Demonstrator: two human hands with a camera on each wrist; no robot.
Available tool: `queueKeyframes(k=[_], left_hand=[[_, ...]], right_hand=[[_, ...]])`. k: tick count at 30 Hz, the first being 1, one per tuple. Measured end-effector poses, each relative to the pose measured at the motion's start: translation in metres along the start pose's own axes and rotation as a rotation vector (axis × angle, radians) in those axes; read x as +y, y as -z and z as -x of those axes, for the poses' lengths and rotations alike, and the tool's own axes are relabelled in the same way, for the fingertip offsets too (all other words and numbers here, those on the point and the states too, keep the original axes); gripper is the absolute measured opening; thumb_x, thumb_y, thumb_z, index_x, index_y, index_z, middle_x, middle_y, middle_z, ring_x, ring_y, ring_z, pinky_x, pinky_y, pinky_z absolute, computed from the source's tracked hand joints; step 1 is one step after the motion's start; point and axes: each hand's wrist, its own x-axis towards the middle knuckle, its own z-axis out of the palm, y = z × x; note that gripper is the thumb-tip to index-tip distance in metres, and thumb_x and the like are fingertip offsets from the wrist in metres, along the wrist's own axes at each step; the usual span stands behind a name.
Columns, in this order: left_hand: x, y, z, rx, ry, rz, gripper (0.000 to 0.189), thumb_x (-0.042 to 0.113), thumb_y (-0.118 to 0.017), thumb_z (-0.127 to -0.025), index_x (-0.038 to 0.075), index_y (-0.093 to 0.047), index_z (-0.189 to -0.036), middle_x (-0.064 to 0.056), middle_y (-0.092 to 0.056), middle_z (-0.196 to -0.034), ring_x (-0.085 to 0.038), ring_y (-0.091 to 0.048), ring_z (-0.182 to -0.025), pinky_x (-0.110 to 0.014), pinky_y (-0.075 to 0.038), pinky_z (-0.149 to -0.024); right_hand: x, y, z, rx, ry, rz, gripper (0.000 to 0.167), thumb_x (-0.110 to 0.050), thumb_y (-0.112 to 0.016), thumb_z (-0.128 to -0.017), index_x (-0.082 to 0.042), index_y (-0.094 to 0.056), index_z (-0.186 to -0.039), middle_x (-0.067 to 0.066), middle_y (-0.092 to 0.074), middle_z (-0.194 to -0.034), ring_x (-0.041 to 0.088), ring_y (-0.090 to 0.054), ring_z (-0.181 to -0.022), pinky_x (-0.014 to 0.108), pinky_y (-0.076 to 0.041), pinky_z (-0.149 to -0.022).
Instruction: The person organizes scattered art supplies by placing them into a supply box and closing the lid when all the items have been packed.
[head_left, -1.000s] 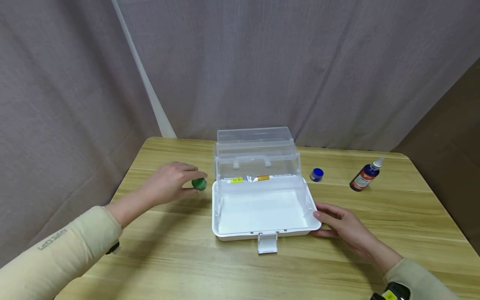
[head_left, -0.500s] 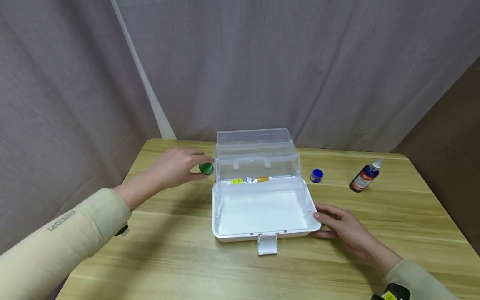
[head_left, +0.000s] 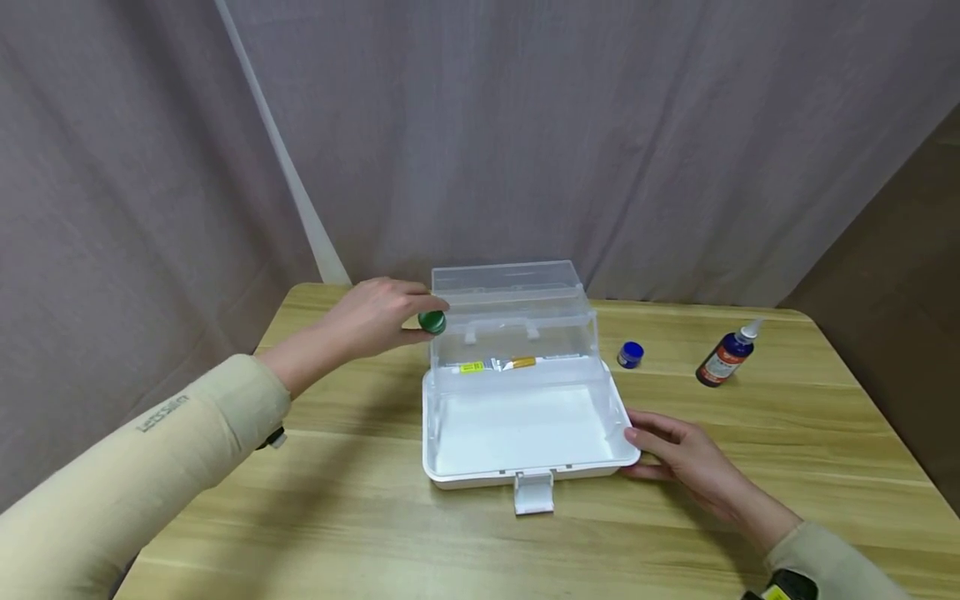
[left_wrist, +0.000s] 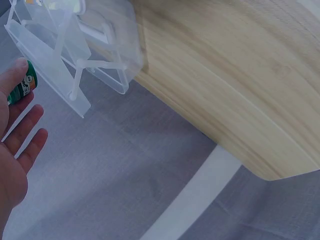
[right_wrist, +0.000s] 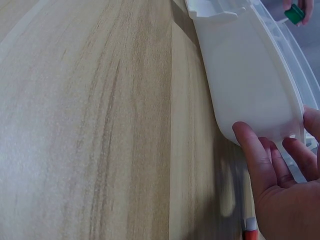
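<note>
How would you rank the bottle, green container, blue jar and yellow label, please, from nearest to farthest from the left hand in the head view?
1. Green container: pinched in the left hand.
2. Yellow label: toward the back of the white box.
3. Blue jar: on the table, right of the box.
4. Bottle: on the table, farther right.

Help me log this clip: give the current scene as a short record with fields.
Left hand: pinches small green container near clear trays
Right hand: grips white box near its front right corner
Box state: open, latch down at front
On table, right of box: blue jar, dark bottle with white nozzle
</note>
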Motion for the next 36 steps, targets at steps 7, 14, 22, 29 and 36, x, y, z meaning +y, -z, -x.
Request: queueKeyframes(k=[7, 14, 22, 29, 36], left_hand=[[0.000, 0.001, -0.017, -0.088, 0.089, 0.058, 0.040, 0.022, -0.087, -0.092, 0.009, -0.077, -0.129, -0.007, -0.077, -0.114, -0.023, -0.075, -0.097, -0.043, -0.066, -0.085], [-0.005, 0.003, -0.032, -0.125, 0.119, 0.160, 0.041, 0.019, -0.087, -0.092, 0.008, -0.076, -0.130, -0.009, -0.077, -0.123, -0.027, -0.073, -0.110, -0.048, -0.061, -0.099], [-0.006, -0.003, -0.042, -0.155, 0.098, 0.202, 0.041, 0.013, -0.086, -0.093, 0.005, -0.075, -0.131, -0.010, -0.076, -0.127, -0.027, -0.071, -0.115, -0.046, -0.060, -0.105], [-0.005, -0.012, -0.046, -0.161, 0.073, 0.212, 0.039, 0.008, -0.085, -0.093, 0.004, -0.075, -0.130, -0.012, -0.075, -0.128, -0.028, -0.072, -0.115, -0.045, -0.060, -0.104], [-0.007, -0.014, -0.048, -0.168, 0.097, 0.152, 0.039, 0.012, -0.085, -0.094, 0.008, -0.076, -0.131, -0.009, -0.076, -0.128, -0.026, -0.072, -0.115, -0.044, -0.060, -0.104]], right_hand=[[0.000, 0.000, 0.001, -0.002, 0.013, -0.003, 0.066, -0.018, -0.064, -0.109, 0.013, -0.035, -0.160, 0.029, -0.045, -0.158, 0.021, -0.072, -0.112, 0.046, -0.064, -0.098], [0.002, 0.000, 0.001, 0.001, 0.003, -0.017, 0.065, -0.018, -0.064, -0.109, 0.013, -0.036, -0.159, 0.024, -0.052, -0.153, 0.021, -0.072, -0.112, 0.047, -0.064, -0.098], [0.003, -0.002, 0.001, 0.008, 0.007, -0.029, 0.065, -0.018, -0.066, -0.109, 0.013, -0.037, -0.159, 0.021, -0.055, -0.151, 0.021, -0.073, -0.111, 0.047, -0.064, -0.097], [0.003, -0.006, 0.002, 0.006, 0.007, -0.025, 0.065, -0.018, -0.066, -0.109, 0.012, -0.037, -0.159, 0.027, -0.051, -0.154, 0.022, -0.073, -0.112, 0.047, -0.064, -0.098], [0.003, -0.007, 0.003, 0.012, 0.000, -0.014, 0.065, -0.018, -0.065, -0.109, 0.012, -0.036, -0.159, 0.031, -0.046, -0.157, 0.023, -0.072, -0.113, 0.046, -0.064, -0.098]])
